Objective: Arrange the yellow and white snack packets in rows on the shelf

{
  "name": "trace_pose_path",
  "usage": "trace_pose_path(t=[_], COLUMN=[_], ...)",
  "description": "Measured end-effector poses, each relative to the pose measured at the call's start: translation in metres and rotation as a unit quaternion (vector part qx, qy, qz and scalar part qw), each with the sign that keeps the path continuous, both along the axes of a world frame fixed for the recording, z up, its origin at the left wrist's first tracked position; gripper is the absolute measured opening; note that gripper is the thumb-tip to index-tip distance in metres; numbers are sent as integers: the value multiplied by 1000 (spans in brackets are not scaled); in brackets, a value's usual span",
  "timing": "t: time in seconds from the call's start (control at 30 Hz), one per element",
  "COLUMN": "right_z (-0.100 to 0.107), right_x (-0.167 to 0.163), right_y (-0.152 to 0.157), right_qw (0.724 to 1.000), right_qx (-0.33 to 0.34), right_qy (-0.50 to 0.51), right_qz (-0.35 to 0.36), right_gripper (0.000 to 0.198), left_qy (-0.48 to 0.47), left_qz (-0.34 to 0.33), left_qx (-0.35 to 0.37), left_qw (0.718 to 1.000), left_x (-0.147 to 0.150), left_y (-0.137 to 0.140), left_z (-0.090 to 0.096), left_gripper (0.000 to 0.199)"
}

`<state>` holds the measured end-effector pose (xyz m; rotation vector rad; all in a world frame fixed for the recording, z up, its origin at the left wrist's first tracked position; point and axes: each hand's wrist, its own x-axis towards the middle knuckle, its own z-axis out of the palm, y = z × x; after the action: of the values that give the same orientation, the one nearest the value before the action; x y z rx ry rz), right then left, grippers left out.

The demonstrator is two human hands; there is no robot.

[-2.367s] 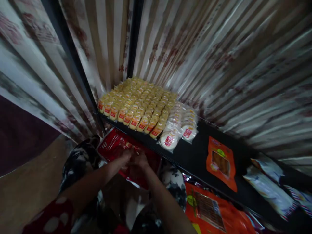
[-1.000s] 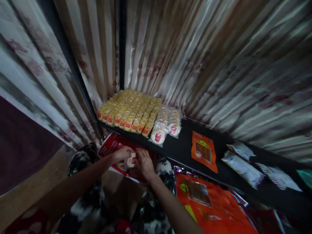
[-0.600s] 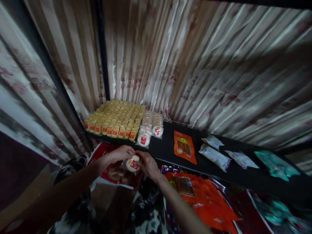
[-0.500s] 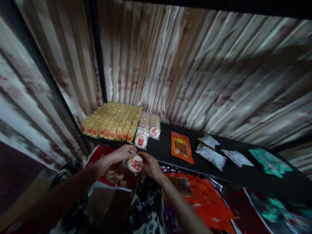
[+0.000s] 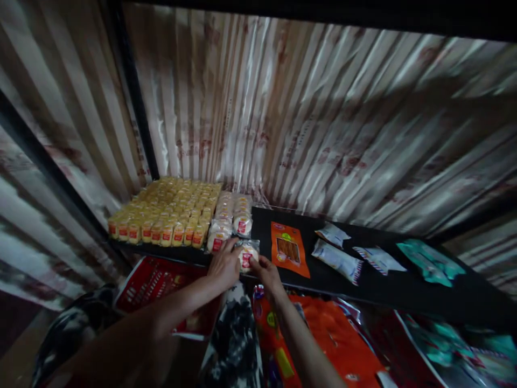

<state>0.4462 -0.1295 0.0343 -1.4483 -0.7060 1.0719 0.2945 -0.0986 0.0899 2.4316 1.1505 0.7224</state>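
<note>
A round white rice cracker in a clear wrapper with a red label [image 5: 245, 256] is held between both hands at the front edge of the black shelf. My left hand [image 5: 224, 267] closes on its left side. From the right, the thumb and fingers of my right hand [image 5: 265, 274] pinch it. Just behind stand two rows of like white wrapped crackers [image 5: 242, 223], upright and label forward. To their left, many yellow wrapped snacks [image 5: 165, 215] fill the shelf corner in tight rows.
Along the black shelf [image 5: 262, 215] lie an orange snack packet [image 5: 288, 249], several white packets [image 5: 337, 257] and a teal packet [image 5: 430, 262]. Below are a red box [image 5: 149, 285], a heap of orange packets [image 5: 331, 334] and a box of teal packets [image 5: 440, 345]. Striped sheeting [image 5: 283, 108] hangs behind.
Both hands have carried the white rice cracker up from over the red box to the shelf edge, in front of the white rows. The camera view has shifted slightly right.
</note>
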Motion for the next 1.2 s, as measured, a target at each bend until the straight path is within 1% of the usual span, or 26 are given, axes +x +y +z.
trace_pose_path(t=[0.07, 0.13, 0.3, 0.4, 0.53, 0.63, 0.73, 0.8, 0.87, 1.0, 1.1, 1.2], right_z=[-8, -14, -24, -28, -32, -29, -23, -19, -16, -17, -17, -13], right_x=[8, 14, 22, 23, 21, 18, 16, 14, 13, 11, 12, 13], right_y=[8, 18, 44, 61, 77, 82, 83, 83, 84, 88, 91, 90], right_qw=[1000, 999, 993, 984, 968, 949, 910, 890, 892, 902, 910, 915], right_qx=[9, 14, 29, 21, -8, -24, -51, -75, -83, -77, -83, -93], right_qy=[-18, -41, -110, -168, -247, -311, -409, -447, -443, -422, -403, -389], right_qz=[-13, -14, -34, -48, -49, -45, -47, -47, -44, -52, -55, -55], right_gripper=[48, 46, 42, 40, 39, 42, 44, 44, 44, 41, 40, 43], left_qy=[16, 35, 63, 77, 112, 122, 114, 102, 90, 62, 60, 55], left_qz=[-19, -28, -5, 17, 32, 35, 39, 43, 46, 46, 45, 43], left_qx=[5, -13, -67, -96, -131, -143, -138, -129, -121, -111, -104, -97], left_qw=[1000, 999, 996, 992, 985, 982, 983, 986, 987, 991, 992, 993], left_x=[11, 20, 36, 44, 52, 55, 57, 57, 58, 59, 60, 62], left_y=[-4, -5, -3, 3, 11, 15, 19, 22, 25, 29, 30, 29], left_z=[-6, -14, -33, -39, -39, -41, -46, -51, -55, -62, -67, -69], left_gripper=[42, 44, 49, 56, 63, 65, 64, 64, 65, 65, 64, 64])
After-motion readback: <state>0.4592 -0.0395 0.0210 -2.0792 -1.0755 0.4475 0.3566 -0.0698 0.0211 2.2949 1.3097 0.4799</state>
